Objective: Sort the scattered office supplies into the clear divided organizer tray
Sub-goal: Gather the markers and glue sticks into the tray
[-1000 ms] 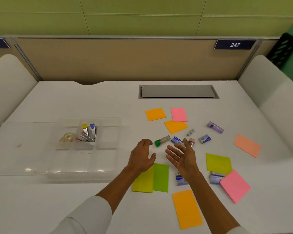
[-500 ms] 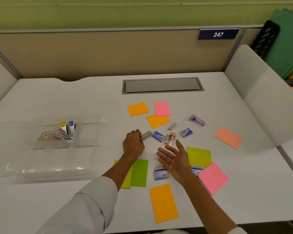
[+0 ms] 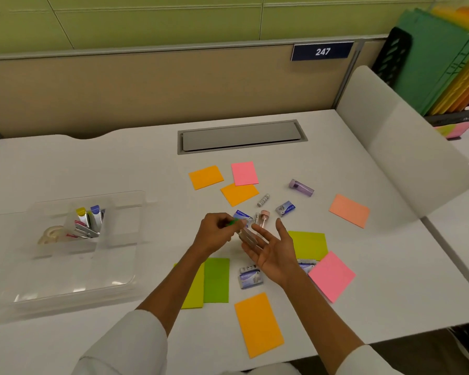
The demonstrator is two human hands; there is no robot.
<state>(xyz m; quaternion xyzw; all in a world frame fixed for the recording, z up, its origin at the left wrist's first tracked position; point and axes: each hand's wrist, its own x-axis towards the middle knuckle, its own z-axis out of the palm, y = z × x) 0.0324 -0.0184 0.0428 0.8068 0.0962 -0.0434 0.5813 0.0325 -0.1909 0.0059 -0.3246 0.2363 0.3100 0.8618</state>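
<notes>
My left hand [image 3: 215,234] pinches the green-capped end of a clear tube [image 3: 243,234] and holds it above the table; the tube's other end lies on the fingers of my right hand [image 3: 272,249], which is palm up and relaxed. The clear divided organizer tray [image 3: 65,266] sits at the left with markers [image 3: 88,220] and a tape roll [image 3: 50,234] in its back compartments. A pink-capped tube [image 3: 263,218], a purple tube [image 3: 301,187], a small white tube [image 3: 263,200] and small blue boxes [image 3: 285,208] lie scattered near my hands.
Coloured sticky notes lie around: orange [image 3: 258,323], pink [image 3: 331,278], green [image 3: 216,280], yellow-green [image 3: 307,244], peach [image 3: 349,210]. A grey cable hatch [image 3: 241,136] is set into the desk's back. White dividers flank the desk; folders [image 3: 444,63] stand far right.
My left hand has picked the green-capped tube up from the table and brought it over my right hand's fingers. The view has shifted right.
</notes>
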